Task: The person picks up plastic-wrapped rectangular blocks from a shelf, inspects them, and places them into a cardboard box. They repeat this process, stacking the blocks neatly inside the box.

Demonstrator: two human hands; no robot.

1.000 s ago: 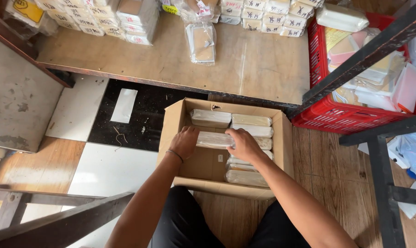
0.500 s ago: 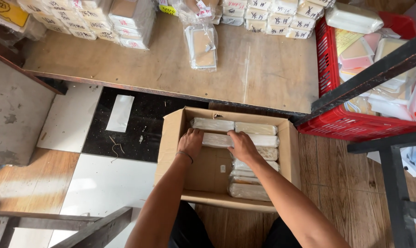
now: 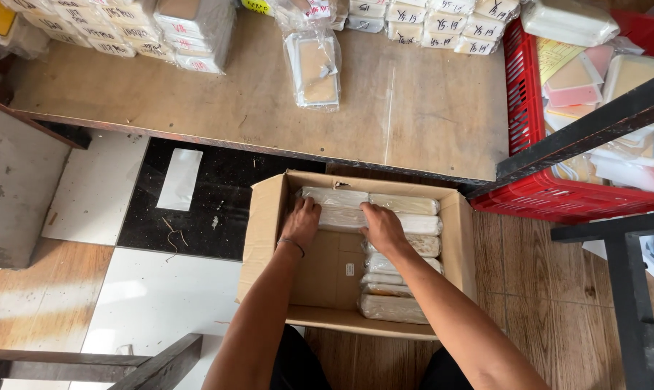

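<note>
a low, scuffed wooden worktop (image 3: 428, 108) carries rows of small white labelled packets (image 3: 428, 22) along its far edge, a clear plastic bag of flat tan cards (image 3: 314, 68) and a red plastic crate (image 3: 529, 108). on the floor (image 3: 154, 296) of tile and wood planks sit an open brown cardboard box (image 3: 266, 231) and a white paper slip (image 3: 180, 178).

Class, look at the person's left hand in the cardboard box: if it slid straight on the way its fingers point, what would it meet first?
The left hand already touches a plastic-wrapped packet; beyond, probably the packet against the cardboard box far wall.
</note>
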